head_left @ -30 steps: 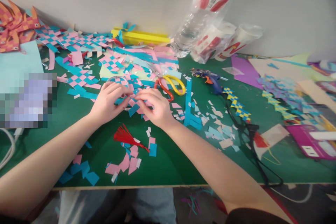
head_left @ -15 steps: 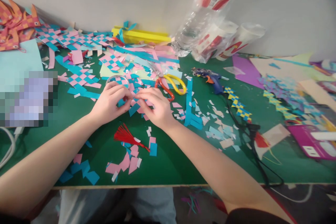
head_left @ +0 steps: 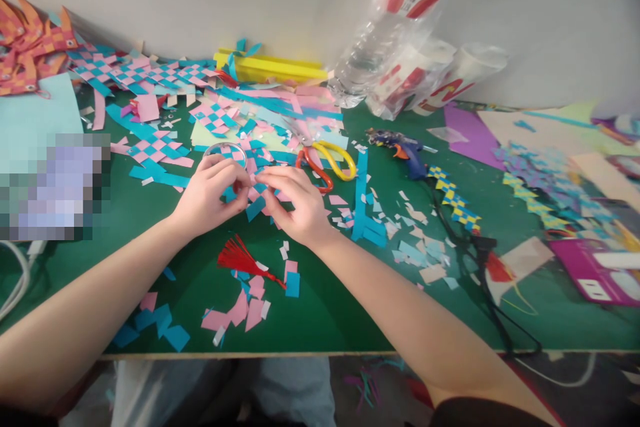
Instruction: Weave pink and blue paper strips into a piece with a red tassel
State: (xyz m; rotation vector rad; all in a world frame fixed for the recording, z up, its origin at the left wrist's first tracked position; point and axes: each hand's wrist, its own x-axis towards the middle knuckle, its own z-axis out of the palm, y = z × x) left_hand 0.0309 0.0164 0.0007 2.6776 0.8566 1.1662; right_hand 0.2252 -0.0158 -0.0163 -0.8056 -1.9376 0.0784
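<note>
My left hand [head_left: 210, 193] and my right hand [head_left: 297, 203] are close together over the paper scraps, thumbs and forefingers pinched near each other. Whatever lies between the fingertips is too small to make out against the pink and blue pieces behind. A silver tape ring [head_left: 225, 155] lies just beyond my left hand. Scissors with a red and a yellow handle [head_left: 340, 160] rest beyond my right hand. Nearer the front edge is a red tassel [head_left: 240, 255], with pink scraps [head_left: 239, 308] and blue scraps [head_left: 163, 321] around it.
A blue glue gun [head_left: 411, 157] with a black cable lies at the right, by a yellow-blue woven strip [head_left: 455, 200]. Behind stand a plastic bottle [head_left: 370, 33] and paper cups [head_left: 467, 73]. Woven pink-blue pieces [head_left: 145, 73] and orange ones [head_left: 33, 47] lie back left.
The fingertips of my right hand have shifted very slightly away from those of my left hand. Otherwise the scene looks the same.
</note>
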